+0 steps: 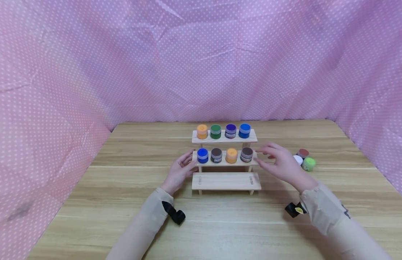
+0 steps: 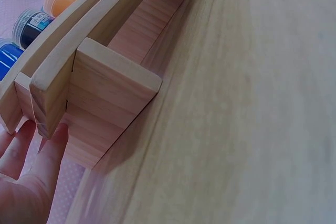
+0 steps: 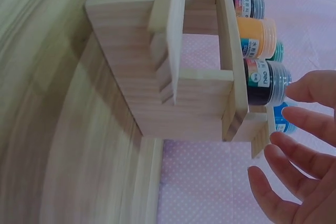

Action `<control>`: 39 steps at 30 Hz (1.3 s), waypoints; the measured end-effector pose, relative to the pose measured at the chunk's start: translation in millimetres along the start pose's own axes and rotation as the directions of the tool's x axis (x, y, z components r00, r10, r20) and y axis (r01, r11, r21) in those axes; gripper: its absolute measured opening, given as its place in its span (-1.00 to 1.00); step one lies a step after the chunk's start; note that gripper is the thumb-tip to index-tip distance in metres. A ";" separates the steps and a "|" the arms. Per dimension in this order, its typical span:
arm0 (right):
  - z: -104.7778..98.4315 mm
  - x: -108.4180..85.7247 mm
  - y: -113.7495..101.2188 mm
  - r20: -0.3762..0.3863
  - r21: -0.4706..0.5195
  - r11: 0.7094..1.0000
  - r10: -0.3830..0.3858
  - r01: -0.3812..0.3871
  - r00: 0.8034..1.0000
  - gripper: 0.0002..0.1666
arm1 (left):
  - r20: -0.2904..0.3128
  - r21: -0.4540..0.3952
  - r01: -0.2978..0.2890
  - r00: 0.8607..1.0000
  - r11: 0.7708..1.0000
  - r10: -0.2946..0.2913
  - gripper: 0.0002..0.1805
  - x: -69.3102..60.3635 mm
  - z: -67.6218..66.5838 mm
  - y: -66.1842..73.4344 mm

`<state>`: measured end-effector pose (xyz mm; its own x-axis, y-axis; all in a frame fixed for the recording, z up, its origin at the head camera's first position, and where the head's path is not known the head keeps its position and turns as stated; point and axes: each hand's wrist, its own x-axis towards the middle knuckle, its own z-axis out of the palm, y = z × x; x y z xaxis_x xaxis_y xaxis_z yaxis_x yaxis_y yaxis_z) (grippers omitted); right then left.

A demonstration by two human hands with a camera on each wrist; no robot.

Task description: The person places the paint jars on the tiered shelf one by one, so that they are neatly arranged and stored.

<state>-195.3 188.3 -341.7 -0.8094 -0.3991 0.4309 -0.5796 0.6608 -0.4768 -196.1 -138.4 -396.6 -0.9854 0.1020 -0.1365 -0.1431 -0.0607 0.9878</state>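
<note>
A three-step wooden rack (image 1: pixel 225 181) stands on the table. Its top step carries orange, green, purple and blue jars; the middle one holds a blue jar (image 1: pixel 202 155), a dark jar (image 1: pixel 216 155), an orange jar (image 1: pixel 231 155) and another dark jar (image 1: pixel 246 154). The lowest step is bare. My left hand (image 1: pixel 181 171) touches the left end of the middle step, fingers extended, also against the wood in the left wrist view. At the right end, my right hand (image 1: pixel 282 164) has its fingers spread and gently bent beside the dark jar (image 3: pixel 258 81), holding nothing.
Right of my right hand, a dark red-capped jar (image 1: pixel 303 153), a white-capped jar (image 1: pixel 298 159) and a light green jar (image 1: pixel 308 164) stand together on the wooden table (image 1: pixel 132 202). Pink dotted cloth (image 1: pixel 201 61) hangs behind the table and at both sides.
</note>
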 end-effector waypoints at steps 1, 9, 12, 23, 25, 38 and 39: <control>-0.8 -1.5 0.6 0.003 0.001 1.000 0.008 -0.008 1.000 -0.68 | 0.002 0.000 -0.002 1.000 1.000 0.002 -0.44 0.1 0.0 0.3; -4.3 -11.1 7.9 0.006 -0.028 0.999 0.041 -0.041 0.999 -0.68 | 0.009 -0.018 -0.004 1.000 1.000 0.004 -0.43 0.4 -0.2 0.9; -4.9 -15.1 11.7 0.000 -0.034 0.999 0.037 -0.037 0.999 -0.67 | 0.005 -0.011 0.001 1.000 1.000 -0.001 -0.44 0.4 -0.2 0.8; -14.8 -33.4 25.8 -0.060 -0.073 0.997 0.028 -0.033 0.998 -0.66 | 0.008 0.006 0.005 1.000 1.000 -0.005 -0.43 0.3 -0.5 0.6; -16.4 -36.8 30.3 -0.081 -0.091 0.996 0.013 -0.020 0.997 -0.65 | 0.005 0.000 0.005 1.000 1.000 -0.005 -0.43 0.0 -0.2 0.7; -34.2 -52.8 51.4 -0.157 -0.061 0.996 0.051 -0.061 0.986 -0.66 | -0.003 0.005 0.010 1.000 1.000 -0.010 -0.43 0.3 0.0 0.8; -35.8 -54.2 52.7 -0.150 -0.065 0.995 0.068 -0.079 0.986 -0.67 | -0.004 0.005 0.010 1.000 1.000 -0.010 -0.43 0.3 0.2 0.8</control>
<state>-178.6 267.5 -362.7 -0.8237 -0.2535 0.5072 -0.5068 0.7303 -0.4580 -196.5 -138.2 -395.8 -0.9843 0.0981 -0.1465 -0.1523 -0.0546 0.9868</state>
